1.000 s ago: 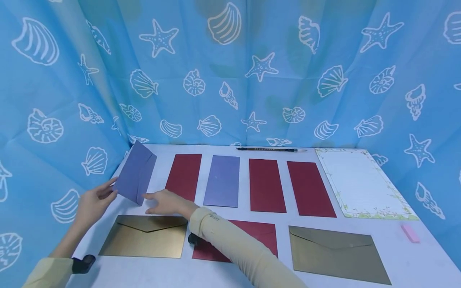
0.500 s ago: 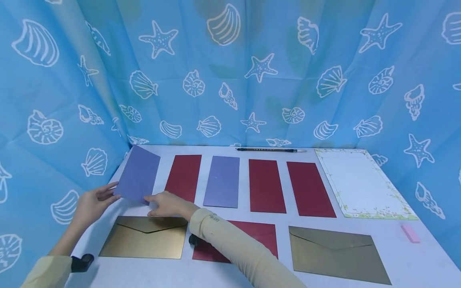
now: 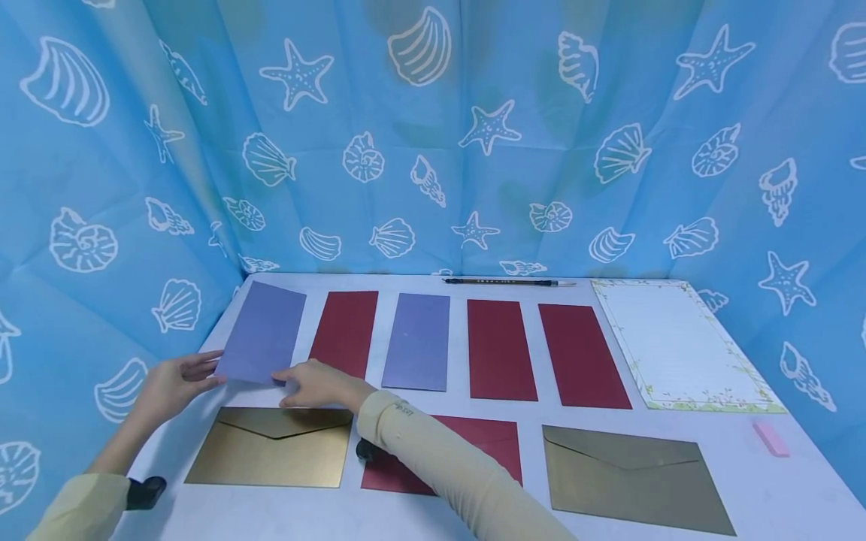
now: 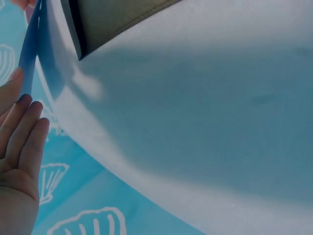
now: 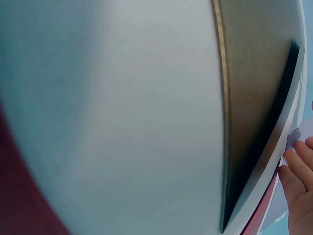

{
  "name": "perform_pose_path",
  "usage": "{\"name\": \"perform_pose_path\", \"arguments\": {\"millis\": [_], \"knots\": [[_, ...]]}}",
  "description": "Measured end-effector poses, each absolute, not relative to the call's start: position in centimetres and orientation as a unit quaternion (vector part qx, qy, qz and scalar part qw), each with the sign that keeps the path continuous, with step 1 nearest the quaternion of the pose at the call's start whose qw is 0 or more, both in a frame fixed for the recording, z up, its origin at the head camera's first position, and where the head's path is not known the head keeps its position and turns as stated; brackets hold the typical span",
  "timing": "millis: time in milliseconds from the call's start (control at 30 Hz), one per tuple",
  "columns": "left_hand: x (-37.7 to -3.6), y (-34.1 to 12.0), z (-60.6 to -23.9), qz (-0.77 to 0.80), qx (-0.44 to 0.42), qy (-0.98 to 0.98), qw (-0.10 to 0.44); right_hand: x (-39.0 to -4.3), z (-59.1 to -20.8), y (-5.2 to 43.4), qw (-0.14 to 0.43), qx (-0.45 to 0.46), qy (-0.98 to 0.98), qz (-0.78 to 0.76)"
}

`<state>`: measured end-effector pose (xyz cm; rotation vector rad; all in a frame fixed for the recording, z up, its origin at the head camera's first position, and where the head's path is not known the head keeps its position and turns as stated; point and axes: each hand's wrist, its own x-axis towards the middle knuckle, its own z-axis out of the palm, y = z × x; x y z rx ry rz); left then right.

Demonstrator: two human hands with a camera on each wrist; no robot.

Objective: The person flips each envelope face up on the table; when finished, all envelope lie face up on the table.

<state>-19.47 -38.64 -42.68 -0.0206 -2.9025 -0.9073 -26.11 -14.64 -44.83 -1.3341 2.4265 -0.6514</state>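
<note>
A purple envelope (image 3: 264, 330) lies at the far left of the table, its plain side up and its near edge tilted toward me. My left hand (image 3: 174, 387) pinches its near left corner between thumb and fingers, which the left wrist view shows from the side around the thin envelope edge. At the near right corner, my right hand (image 3: 318, 385) holds it by the fingertips. Just in front of both hands lies a gold envelope (image 3: 271, 454) with its pointed flap up. The right forearm covers part of a red envelope (image 3: 497, 451).
Behind the right hand is a dark red envelope (image 3: 348, 327), then a second purple envelope (image 3: 416, 342) and two more red ones. Another gold envelope (image 3: 636, 473) lies front right. A brush pen (image 3: 501, 282), bordered letter paper (image 3: 683, 342) and a pink eraser (image 3: 771, 438) are farther out.
The purple envelope was raised and slanted with its flap seams showing; it has turned plain side up and lowered toward the table. Both hands keep nearly the same places.
</note>
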Motion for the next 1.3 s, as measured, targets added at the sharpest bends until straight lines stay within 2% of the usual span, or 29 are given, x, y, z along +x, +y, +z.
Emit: {"name": "perform_pose_path", "arguments": {"millis": [567, 1300], "knots": [[-20.2, -39.1, -44.1, -0.257, 0.036, -0.966, -0.006, -25.9, -44.6, -14.3, 0.152, -0.462, 0.843, -0.230], [-20.4, -39.0, -44.6, -0.246, 0.026, -0.969, -0.009, -26.1, -44.5, -14.0, 0.144, -0.470, 0.842, -0.223]]}}
